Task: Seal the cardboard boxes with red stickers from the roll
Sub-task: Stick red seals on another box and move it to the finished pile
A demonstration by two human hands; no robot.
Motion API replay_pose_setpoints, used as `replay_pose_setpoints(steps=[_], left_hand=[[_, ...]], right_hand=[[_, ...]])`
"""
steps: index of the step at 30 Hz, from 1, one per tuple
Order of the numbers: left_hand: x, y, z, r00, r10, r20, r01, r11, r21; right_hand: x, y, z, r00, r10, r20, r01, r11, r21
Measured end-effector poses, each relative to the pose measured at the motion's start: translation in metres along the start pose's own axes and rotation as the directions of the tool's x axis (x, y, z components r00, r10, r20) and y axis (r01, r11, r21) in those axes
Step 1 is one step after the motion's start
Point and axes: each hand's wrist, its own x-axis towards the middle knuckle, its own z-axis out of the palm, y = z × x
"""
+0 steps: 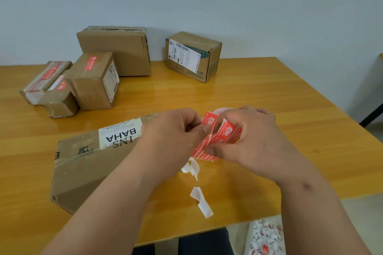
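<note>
At the bottom right of the frame, below the table edge, you have a clear bag [265, 238] of white and red paper scraps. Just above it, near the table's front edge, a curled strip of white backing paper [200, 201] trails down from your hands over the yellow wooden table [269, 93].

At the centre, your right hand [255, 141] curls round the sticker roll [224, 132], its fingers wrapped over the top and its thumb pressed to the red strip below. Your left hand [174, 136] sits just left of the roll, touching it, with thumb and forefinger pinching the edge of a red sticker [209, 121] at the roll's upper left. Whether that sticker is free of its backing you cannot tell.

Under your left forearm, at the centre left, lies a large flat cardboard box [87, 163] with a white label reading "INS BAHA".

Farther back, at the upper left, three small boxes [91, 87] huddle together, each with a red sticker on top. Behind them a bigger brown box [118, 49] stands against the wall. To its right, apart from the rest, stands a box printed "HYNAUT" [192, 58] with a white shipping label.
</note>
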Motion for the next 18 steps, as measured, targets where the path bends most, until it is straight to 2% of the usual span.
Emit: replay_pose_setpoints(steps=[5, 10, 18], left_hand=[[-0.0004, -0.0013, 0.0004, 1.000, 0.027, -0.004, -0.027, 0.999, 0.038], [-0.0036, -0.0003, -0.0048, 0.996, 0.007, 0.087, -0.017, 0.992, 0.126], [0.0004, -0.0060, 0.0025, 1.000, 0.000, -0.028, 0.002, 0.999, 0.049]], right_hand=[[0.0048, 0.0006, 0.0039, 0.997, 0.019, 0.073, -0.016, 0.999, -0.042], [0.0023, 0.0025, 0.0062, 0.998, -0.004, 0.068, 0.008, 0.998, -0.062], [-0.0001, 0.0024, 0.0081, 0.999, -0.034, 0.004, 0.034, 0.993, -0.114]])
